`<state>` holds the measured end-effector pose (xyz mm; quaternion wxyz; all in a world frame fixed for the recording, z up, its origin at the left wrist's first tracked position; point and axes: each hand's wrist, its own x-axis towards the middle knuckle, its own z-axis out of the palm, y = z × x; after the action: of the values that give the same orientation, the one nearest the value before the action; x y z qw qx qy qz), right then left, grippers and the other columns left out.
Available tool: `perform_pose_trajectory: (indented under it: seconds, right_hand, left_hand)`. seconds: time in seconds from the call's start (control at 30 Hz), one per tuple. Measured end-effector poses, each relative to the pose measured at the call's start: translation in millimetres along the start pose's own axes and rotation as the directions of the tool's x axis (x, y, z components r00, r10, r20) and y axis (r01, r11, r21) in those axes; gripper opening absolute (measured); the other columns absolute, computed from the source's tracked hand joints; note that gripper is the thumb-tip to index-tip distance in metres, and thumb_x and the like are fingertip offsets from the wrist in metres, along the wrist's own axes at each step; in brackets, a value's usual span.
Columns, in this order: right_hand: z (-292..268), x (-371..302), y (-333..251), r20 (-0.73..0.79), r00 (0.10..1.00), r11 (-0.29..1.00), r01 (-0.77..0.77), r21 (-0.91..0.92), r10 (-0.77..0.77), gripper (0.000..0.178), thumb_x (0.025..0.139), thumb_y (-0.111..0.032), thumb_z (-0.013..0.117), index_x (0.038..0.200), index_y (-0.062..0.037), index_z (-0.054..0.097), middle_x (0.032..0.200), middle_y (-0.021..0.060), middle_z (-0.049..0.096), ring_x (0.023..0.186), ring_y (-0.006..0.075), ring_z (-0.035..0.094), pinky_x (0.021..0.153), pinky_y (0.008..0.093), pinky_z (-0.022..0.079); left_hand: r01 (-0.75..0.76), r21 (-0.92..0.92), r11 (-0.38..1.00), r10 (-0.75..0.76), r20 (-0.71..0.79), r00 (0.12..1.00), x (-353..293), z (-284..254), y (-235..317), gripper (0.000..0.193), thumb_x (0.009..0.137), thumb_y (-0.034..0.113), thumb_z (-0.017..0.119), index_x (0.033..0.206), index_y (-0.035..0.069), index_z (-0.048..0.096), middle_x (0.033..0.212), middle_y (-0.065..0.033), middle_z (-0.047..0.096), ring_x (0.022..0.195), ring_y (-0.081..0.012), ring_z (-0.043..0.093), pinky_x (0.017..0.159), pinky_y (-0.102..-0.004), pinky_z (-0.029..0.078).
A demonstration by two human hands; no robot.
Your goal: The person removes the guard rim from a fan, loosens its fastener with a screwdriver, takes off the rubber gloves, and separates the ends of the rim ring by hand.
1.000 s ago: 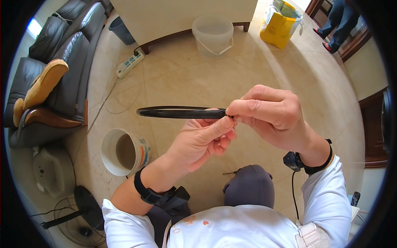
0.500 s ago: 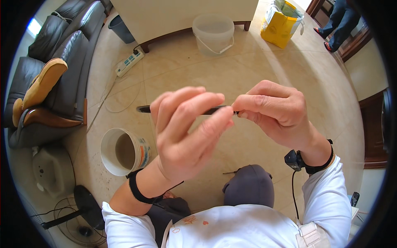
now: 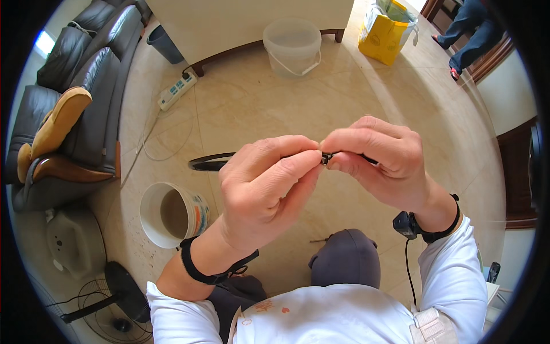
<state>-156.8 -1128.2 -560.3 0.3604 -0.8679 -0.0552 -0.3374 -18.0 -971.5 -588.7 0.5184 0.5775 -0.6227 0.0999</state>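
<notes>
A thin black strap (image 3: 212, 163) is stretched between my two hands, its looped end sticking out past my left hand. My left hand (image 3: 266, 183) is closed, with thumb and fingertips pinching the strap near its middle. Right against those fingertips, my right hand (image 3: 381, 155) pinches the other part of the strap. A small metal fitting (image 3: 326, 159) on the strap shows between the two sets of fingertips; its exact kind is too small to make out. The fingers hide much of the strap.
Left of my left arm stands a white bucket (image 3: 150, 215). A power strip (image 3: 177, 90) with its cord lies farther out. Ahead are a clear bucket (image 3: 292, 46) and a yellow bag (image 3: 381, 40). A dark sofa (image 3: 94, 114) lines the left; another person's legs (image 3: 472, 34) stand far right.
My left hand has closed from loosely spread fingers into a pinch beside my right fingertips. More of the strap's looped end now shows to the left. The other person's legs have shifted slightly.
</notes>
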Motion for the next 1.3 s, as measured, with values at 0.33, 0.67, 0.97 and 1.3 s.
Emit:
perform_pose_trajectory:
  seconds: [0.33, 0.67, 0.97, 1.3]
  right_hand:
    - [-0.9, 1.4, 5.8, -0.035, 0.997, 0.997, -0.077, -0.022, 0.076, 0.016, 0.083, 0.004, 0.08, 0.087, 0.0012, 0.065, 0.096, 0.0072, 0.062, 0.074, 0.0079, 0.063, 0.063, 0.0229, 0.054]
    - [-30.6, 38.4, -14.8, 0.112, 0.935, 0.906, -0.353, 0.234, 0.335, 0.017, 0.085, -0.004, 0.08, 0.085, 0.0013, 0.064, 0.095, 0.0046, 0.061, 0.07, 0.0047, 0.059, 0.055, 0.0191, 0.049]
    - [-14.5, 36.1, 28.7, 0.013, 0.977, 0.975, -0.213, -0.062, 0.214, 0.018, 0.084, -0.013, 0.081, 0.088, -0.0013, 0.068, 0.08, 0.0052, 0.065, 0.065, 0.0127, 0.06, 0.058, 0.0293, 0.048]
    - [-21.9, 37.2, 26.5, -0.013, 0.985, 0.971, -0.173, -0.165, 0.173, 0.012, 0.084, 0.003, 0.075, 0.095, -0.0009, 0.07, 0.084, 0.0025, 0.063, 0.068, 0.0074, 0.057, 0.062, 0.0229, 0.047]
  left_hand:
    - [0.169, -0.038, 0.985, -0.17, -0.026, 0.985, 13.3, 2.8, 4.6, 0.021, 0.081, -0.005, 0.077, 0.098, 0.007, 0.075, 0.102, -0.0027, 0.074, 0.079, -0.009, 0.066, 0.057, -0.0207, 0.044]
    - [0.287, -0.208, 0.935, -0.26, 0.149, 0.954, 53.5, -20.7, 8.7, 0.015, 0.084, -0.006, 0.073, 0.097, 0.001, 0.075, 0.101, -0.0061, 0.073, 0.082, -0.0071, 0.064, 0.062, -0.0199, 0.047]
    - [0.273, -0.213, 0.938, -0.254, 0.109, 0.961, 50.2, -0.3, -25.7, 0.012, 0.087, -0.006, 0.071, 0.098, -0.001, 0.072, 0.099, -0.0077, 0.072, 0.082, -0.0101, 0.065, 0.069, -0.0226, 0.051]
    - [0.086, -0.002, 0.996, -0.086, -0.083, 0.993, 51.6, 22.2, -42.7, 0.01, 0.082, 0.004, 0.075, 0.09, 0.009, 0.071, 0.09, -0.0038, 0.073, 0.074, -0.0219, 0.068, 0.062, -0.0314, 0.054]
